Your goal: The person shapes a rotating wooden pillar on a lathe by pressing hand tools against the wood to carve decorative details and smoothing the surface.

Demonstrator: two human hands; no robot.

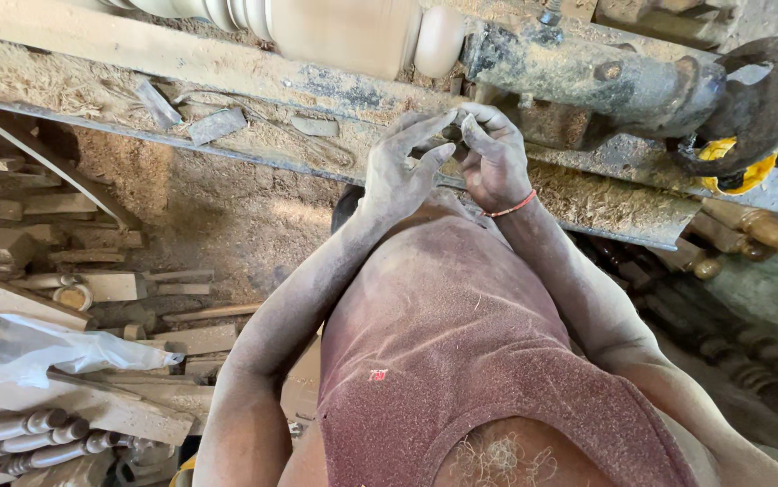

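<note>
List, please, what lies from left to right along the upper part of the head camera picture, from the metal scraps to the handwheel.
Flat metal scraps on the sawdust → pale turned wooden piece on the lathe → left hand → right hand, fingertips meeting → rusty tailstock → dark handwheel.

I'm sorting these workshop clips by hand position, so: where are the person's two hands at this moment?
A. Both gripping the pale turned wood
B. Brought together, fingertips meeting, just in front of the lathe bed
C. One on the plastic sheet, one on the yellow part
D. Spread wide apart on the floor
B: the left hand and right hand meet at the fingertips before the sawdust-covered lathe bed, below the pale turned wood; neither touches it.
</note>
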